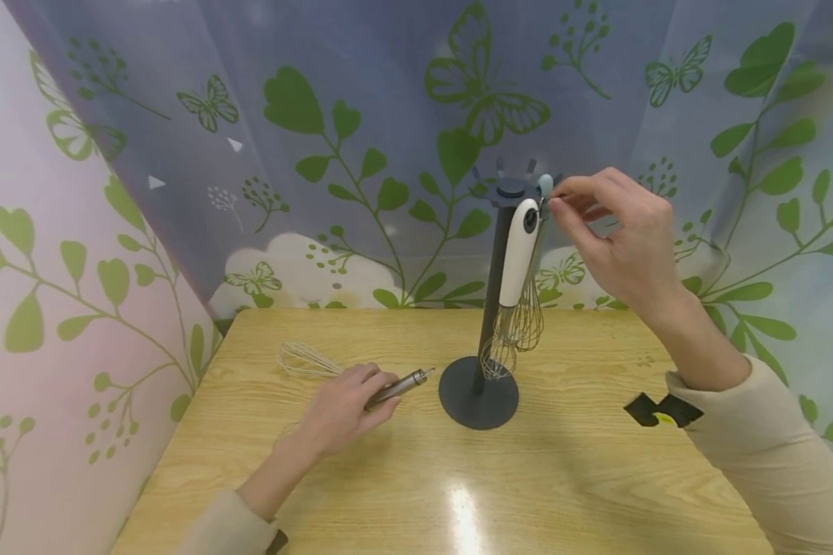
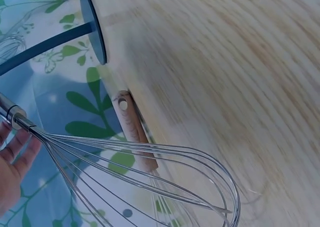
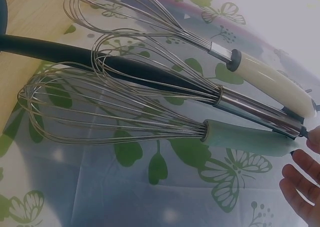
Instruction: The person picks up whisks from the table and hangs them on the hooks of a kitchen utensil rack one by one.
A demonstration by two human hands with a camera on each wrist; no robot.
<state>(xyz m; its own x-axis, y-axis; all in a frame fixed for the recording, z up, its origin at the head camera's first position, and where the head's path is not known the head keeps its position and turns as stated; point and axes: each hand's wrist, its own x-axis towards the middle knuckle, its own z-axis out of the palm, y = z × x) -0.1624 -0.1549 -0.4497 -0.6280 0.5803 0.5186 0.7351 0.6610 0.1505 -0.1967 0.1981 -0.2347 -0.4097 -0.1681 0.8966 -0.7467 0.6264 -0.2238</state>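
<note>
My left hand [image 1: 350, 405] grips the steel handle [image 1: 396, 391] of a wire whisk [image 2: 195, 155] above the table. Beyond it lies another whisk with a wooden handle [image 2: 134, 132]; in the head view its wire loops [image 1: 305, 360] show and the hand hides its handle. At the top of a dark stand [image 1: 497, 301], my right hand [image 1: 625, 231] pinches the end of a steel-handled whisk [image 3: 260, 109]. A white-handled whisk [image 3: 272, 82] and a pale green-handled whisk [image 3: 245, 137] hang on either side of it.
The stand's round base [image 1: 479, 408] rests on the wood-grain table [image 1: 583, 455]. Several hooks ring the stand's top. A patterned curtain [image 1: 389, 100] hangs behind the table, and a pink patterned one [image 1: 76, 308] on the left.
</note>
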